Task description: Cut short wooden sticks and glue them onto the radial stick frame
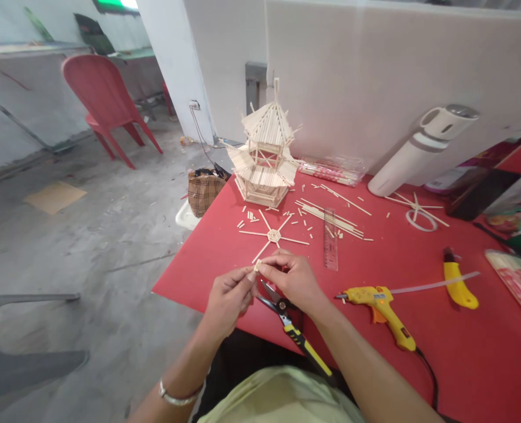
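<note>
My left hand (232, 292) and my right hand (290, 279) meet over the front of the red table, fingertips pinched on a small piece of wooden stick (257, 265). Just beyond them lies a star-shaped frame of sticks (274, 235) with a small round hub. Below my right hand rests a pair of pruning shears (282, 305) with black and yellow handles, blades pointing up-left. A pagoda model built of sticks (266, 155) stands at the table's far left corner.
A yellow glue gun (379, 299) lies on the right, near a yellow cutter (458, 279). A clear ruler (330, 241), loose sticks (330, 218) and cut bits lie mid-table. Behind them are packaged sticks (333, 170) and a white flask (419, 153).
</note>
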`<state>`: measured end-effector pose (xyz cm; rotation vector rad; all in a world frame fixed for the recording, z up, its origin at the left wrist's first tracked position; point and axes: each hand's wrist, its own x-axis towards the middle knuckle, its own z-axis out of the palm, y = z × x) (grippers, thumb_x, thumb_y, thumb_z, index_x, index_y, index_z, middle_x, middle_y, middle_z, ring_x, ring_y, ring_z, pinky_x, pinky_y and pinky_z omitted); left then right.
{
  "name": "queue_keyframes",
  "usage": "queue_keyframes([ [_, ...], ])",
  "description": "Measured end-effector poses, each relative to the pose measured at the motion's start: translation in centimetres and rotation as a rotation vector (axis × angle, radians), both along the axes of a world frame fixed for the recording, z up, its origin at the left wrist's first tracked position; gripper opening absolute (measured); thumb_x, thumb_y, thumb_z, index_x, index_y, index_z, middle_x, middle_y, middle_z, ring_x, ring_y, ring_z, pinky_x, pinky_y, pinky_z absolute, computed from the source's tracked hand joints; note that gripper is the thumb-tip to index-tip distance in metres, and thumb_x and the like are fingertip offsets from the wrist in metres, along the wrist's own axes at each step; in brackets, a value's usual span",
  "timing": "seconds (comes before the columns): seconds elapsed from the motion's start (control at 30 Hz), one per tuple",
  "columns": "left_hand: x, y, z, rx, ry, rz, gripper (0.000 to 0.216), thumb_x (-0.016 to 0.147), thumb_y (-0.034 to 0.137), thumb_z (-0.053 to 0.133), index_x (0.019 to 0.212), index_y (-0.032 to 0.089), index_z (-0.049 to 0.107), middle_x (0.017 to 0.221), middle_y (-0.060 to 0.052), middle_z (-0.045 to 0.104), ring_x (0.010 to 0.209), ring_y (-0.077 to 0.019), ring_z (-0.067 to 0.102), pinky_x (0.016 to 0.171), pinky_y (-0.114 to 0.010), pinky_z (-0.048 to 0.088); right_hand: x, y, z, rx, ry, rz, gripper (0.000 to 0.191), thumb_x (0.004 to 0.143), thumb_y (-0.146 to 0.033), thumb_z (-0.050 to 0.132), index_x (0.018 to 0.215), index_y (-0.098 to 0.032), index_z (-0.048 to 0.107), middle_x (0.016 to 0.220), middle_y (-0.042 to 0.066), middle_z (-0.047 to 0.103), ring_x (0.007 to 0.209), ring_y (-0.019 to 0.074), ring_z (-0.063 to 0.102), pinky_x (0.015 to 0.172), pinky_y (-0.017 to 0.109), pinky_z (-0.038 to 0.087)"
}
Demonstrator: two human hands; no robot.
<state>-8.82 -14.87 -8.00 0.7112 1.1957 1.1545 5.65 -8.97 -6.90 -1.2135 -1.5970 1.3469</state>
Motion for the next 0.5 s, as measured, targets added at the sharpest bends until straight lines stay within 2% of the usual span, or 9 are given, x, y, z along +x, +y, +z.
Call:
queue_keyframes([
  [0.5, -0.03, 0.05, -0.48, 0.007, -0.016, -0.014, 0.038, 0.081, 0.049, 0.069, 0.066, 0.014, 0.06, 0.043, 0.007, 0.038, 0.037, -0.003, 0.025, 0.039, -0.019, 0.016, -0.02, 0.04, 0.02, 0.012, -0.003, -0.016, 0.016, 0.077, -0.038, 0.07, 0.077, -0.023, 0.077, 0.073, 0.001, 0.065, 0.064, 0.0129, 0.056, 0.061, 0.025, 0.044],
])
